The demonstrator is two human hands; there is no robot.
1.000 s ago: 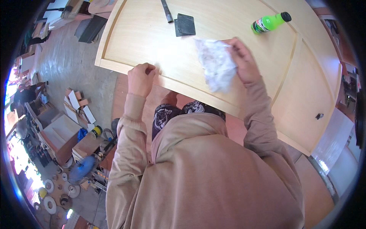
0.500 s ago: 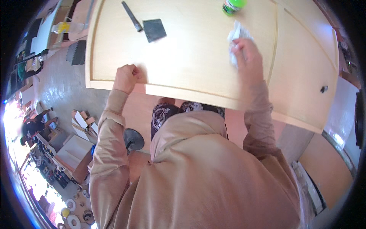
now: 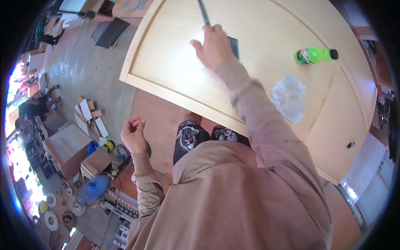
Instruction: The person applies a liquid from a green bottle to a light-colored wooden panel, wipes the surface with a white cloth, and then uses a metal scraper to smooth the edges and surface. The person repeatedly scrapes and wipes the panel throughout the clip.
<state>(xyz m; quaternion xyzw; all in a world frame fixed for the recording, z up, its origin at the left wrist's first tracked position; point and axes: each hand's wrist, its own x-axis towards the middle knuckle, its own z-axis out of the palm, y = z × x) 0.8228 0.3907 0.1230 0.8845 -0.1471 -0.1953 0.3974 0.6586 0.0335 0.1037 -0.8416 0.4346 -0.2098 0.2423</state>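
Observation:
On the pale wooden cabinet panel [image 3: 162, 50], my right hand [image 3: 214, 46] reaches forward, thumb apart and fingertips at the end of a dark narrow tool [image 3: 202, 10]; whether they grip it is unclear. A dark square piece [image 3: 233, 45] lies partly hidden beside this hand. To its right are a green bottle [image 3: 316, 56] with a black cap, lying tilted in the view, and a crumpled white cloth or paper [image 3: 288, 98]. My left hand [image 3: 133, 133] hangs below the panel's front edge with curled fingers; whatever they hold, if anything, cannot be made out.
A co-worker [image 3: 33, 108] bends at the far left. Left of the panel are white offcuts [image 3: 85, 109], a box [image 3: 66, 146], a fan [image 3: 93, 189] and round rolls [image 3: 51, 218] on the floor. A small dark fitting [image 3: 350, 145] sits on the panel's right part.
My right hand has let go of the crumpled cloth, now lying on the panel, and has moved left to the dark tool. My left hand has left the panel's edge and moved down.

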